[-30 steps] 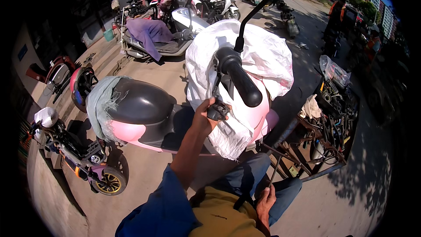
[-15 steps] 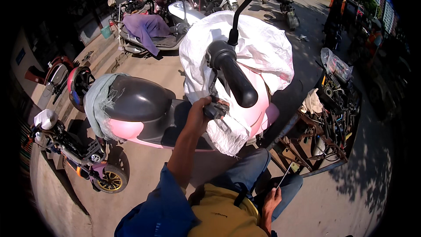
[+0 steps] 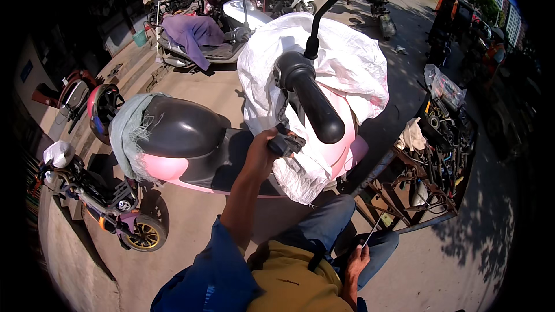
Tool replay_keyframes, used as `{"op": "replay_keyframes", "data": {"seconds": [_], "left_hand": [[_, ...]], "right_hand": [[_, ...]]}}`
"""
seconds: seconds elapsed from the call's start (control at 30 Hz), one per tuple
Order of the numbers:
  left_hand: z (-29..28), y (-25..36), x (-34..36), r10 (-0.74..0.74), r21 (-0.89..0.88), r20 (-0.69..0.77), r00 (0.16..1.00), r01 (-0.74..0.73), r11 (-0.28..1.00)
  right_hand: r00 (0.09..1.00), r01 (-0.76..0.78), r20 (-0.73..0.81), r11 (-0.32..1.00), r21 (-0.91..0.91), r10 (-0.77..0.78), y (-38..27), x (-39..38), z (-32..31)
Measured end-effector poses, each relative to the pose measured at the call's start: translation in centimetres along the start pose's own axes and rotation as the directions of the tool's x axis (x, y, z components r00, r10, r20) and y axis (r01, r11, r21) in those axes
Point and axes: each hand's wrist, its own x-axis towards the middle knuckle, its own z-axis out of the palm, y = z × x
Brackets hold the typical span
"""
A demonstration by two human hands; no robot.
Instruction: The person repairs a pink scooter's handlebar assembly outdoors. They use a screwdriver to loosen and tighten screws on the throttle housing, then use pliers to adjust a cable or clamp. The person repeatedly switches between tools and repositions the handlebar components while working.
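My left hand (image 3: 263, 147) is closed around a small black switch housing (image 3: 285, 143), which hangs by a cable below the scooter's black handlebar grip (image 3: 318, 108). Down by my knee, my right hand (image 3: 356, 263) grips a screwdriver (image 3: 373, 230); its thin metal shaft points up and its handle is hidden in the fingers. The pink scooter (image 3: 165, 167) stands across in front of me, with a black seat (image 3: 179, 128) on the left. A white woven sack (image 3: 347, 52) drapes over its front, behind the grip and mirror stem.
A metal-framed cart (image 3: 428, 221) at my right is heaped with tools, parts and a beige rag (image 3: 411, 134). A grey-green cloth (image 3: 128, 133) covers the seat's rear. A small electric bike (image 3: 124, 205) stands at left, and more parked scooters (image 3: 245, 14) fill the back. People are at far right.
The switch housing has turned slightly in my left hand. My right hand and the screwdriver have hardly moved. The view has shifted a little.
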Motion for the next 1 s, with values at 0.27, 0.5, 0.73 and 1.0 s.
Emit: {"op": "replay_keyframes", "data": {"seconds": [0.27,0.5,0.73,1.0], "left_hand": [[-0.8,-0.4,0.2,0.009,-0.03,0.023,1.0,-0.008,1.0],[0.2,0.4,-0.7,0.01,-0.089,0.047,0.999,-0.006,0.996],[-0.6,-0.3,-0.7,0.057,-0.12,0.152,0.987,-0.038,0.992],[-0.8,-0.9,-0.6,0.059,-0.167,0.224,0.973,-0.022,0.986]], "right_hand": [[1.0,0.014,-0.002,1.0,-0.005,-0.014,-0.2,-0.1,0.1],[0.999,0.035,0.0,0.999,-0.016,-0.035,-0.6,-0.1,0.4],[1.0,0.007,0.011,1.0,-0.025,-0.007,-1.2,-0.4,0.3],[1.0,0.021,0.002,0.999,-0.042,-0.021,-1.0,-0.3,0.3]]}}
